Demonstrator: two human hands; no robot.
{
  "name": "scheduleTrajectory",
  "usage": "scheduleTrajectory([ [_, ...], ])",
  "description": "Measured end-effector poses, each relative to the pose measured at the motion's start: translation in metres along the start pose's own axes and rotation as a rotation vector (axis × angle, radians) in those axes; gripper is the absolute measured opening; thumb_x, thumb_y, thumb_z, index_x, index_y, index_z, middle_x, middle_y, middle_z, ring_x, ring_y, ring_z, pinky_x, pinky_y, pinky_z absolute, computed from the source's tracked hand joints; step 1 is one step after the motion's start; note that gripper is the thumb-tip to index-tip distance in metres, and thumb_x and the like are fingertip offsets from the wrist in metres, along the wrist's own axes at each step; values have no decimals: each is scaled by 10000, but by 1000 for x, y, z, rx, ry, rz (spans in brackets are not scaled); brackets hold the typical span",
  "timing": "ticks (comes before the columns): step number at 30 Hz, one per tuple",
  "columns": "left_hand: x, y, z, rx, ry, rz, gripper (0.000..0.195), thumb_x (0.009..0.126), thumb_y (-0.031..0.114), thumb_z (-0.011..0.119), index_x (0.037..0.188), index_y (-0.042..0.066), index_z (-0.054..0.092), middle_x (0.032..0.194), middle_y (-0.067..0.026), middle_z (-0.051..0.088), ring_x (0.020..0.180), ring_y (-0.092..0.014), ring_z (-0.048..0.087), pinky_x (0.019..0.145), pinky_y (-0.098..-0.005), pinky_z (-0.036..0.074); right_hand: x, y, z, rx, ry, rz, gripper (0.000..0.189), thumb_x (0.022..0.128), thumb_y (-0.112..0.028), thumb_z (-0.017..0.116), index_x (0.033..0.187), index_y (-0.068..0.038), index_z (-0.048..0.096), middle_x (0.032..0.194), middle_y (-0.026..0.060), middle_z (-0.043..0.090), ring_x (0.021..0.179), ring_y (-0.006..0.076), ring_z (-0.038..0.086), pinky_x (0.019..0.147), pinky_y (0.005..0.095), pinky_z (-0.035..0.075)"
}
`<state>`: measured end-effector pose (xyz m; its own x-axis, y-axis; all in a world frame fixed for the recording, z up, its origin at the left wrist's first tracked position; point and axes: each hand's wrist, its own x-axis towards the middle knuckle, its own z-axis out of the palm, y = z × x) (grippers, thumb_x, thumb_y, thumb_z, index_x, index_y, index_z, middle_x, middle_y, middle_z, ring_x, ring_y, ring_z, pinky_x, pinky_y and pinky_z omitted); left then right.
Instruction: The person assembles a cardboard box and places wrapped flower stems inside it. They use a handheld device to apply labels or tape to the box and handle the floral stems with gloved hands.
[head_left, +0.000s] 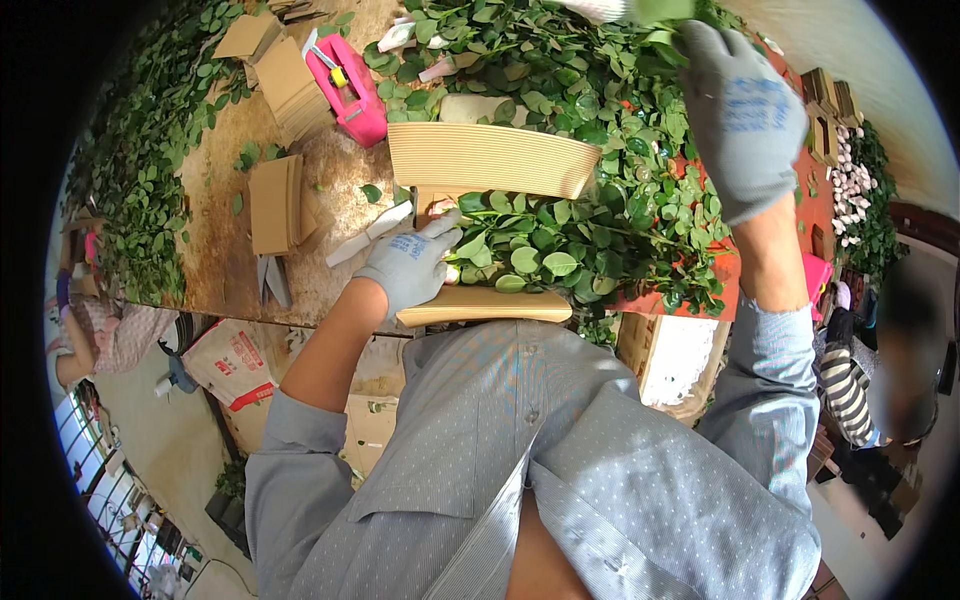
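My left hand (412, 262), in a grey glove, lies with extended fingers beside pale pink rose heads (441, 208) at the left end of a bundle of leafy rose stems (555, 240). The bundle lies between a ribbed corrugated cardboard sheet (491, 159) on its far side and a cardboard edge (484, 306) on its near side. My right hand (742, 120), also gloved, is raised at the upper right, its fingers closed around what looks like a rose stem. Blurred green leaves (660, 10) and a pale, wrapped rose head (596, 7) extend left from it; the grip itself is partly hidden.
A pink tape dispenser (360, 109), cardboard stacks (274, 206), scissors (274, 281) and a white strip (371, 232) lie on the worn wooden table (214, 247). Foliage (127, 195) covers its left side. Other people stand at the left (112, 334) and right (844, 375) edges.
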<state>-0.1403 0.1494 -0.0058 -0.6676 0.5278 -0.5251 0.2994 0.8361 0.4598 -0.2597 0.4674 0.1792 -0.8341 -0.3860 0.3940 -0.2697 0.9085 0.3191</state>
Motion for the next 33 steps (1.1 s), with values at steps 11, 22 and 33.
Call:
scheduleTrajectory([
  [11,3,-10,11,11,15,45,499,968,203,513,1455,93,527,1644,-20,335,1177,-321,648,987,-453,514,-25,-30,-63,62,37,-32,176,882,-188,721,1044,-140,672,912,81,654,807,320,670,672,415,535],
  [22,2,-4,4,-33,-22,4,501,966,217,534,1457,118,528,1652,-10,319,1218,-322,623,1015,-455,496,-33,31,-57,-80,56,149,236,878,-172,698,1113,-190,692,1003,64,700,863,315,692,715,411,557],
  [33,6,-4,3,-6,-5,8,503,953,255,574,1438,128,531,1467,-106,533,1219,-354,610,1004,-464,498,-68,-87,-42,186,-304,-300,106,897,-171,606,946,-77,620,843,59,614,737,214,680,582,348,551],
])
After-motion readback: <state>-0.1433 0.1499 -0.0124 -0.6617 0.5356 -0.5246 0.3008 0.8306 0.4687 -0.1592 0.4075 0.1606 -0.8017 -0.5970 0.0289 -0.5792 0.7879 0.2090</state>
